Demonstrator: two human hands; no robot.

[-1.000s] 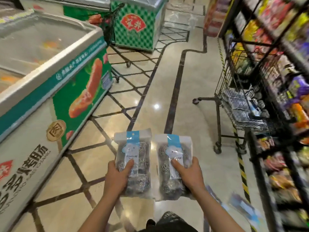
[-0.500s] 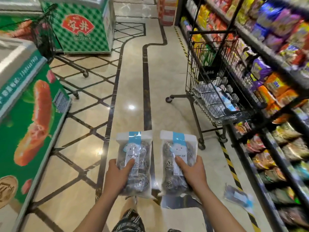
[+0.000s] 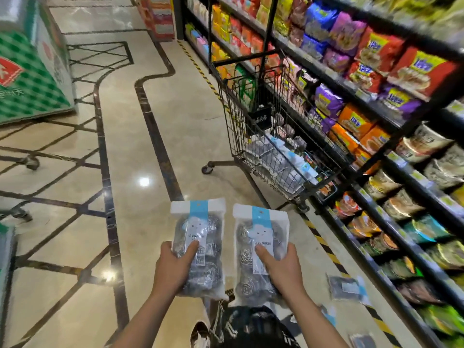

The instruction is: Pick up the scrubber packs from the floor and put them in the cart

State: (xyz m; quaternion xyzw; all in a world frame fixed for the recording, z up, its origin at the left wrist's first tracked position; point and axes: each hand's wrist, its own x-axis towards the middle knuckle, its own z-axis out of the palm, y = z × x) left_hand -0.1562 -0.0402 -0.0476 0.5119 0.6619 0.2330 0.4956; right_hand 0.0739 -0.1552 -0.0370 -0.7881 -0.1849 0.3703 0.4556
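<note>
The left hand [image 3: 173, 267] grips one scrubber pack [image 3: 199, 247] by its lower half, thumb lying across the white label and fingers curled behind the clear bag of steel-wool scrubbers. The right hand [image 3: 281, 268] grips a second scrubber pack [image 3: 259, 252] the same way, thumb on the label. The two packs are held upright side by side, near each other but apart, each with a white header and a light-blue strip at the top. At about 1 o'clock from the hands stands a black wire shopping cart [image 3: 253, 136], parked just beside the snack shelving [image 3: 376, 121] that fills the view from 12 to 4 o'clock; more scrubber packs of the same kind [image 3: 283, 156] lie piled in its basket. On the polished marble floor [image 3: 175, 116], at about 4 o'clock from the right hand, another pack [image 3: 347, 288] lies flat near the yellow-and-black hazard tape [image 3: 326, 249] that runs along the foot of the shelves. Further packs on the floor near the bottom right edge are too blurred to tell clearly. A green-checked freezer chest [image 3: 27, 91] stands at 10 o'clock, well apart from the cart.
</note>
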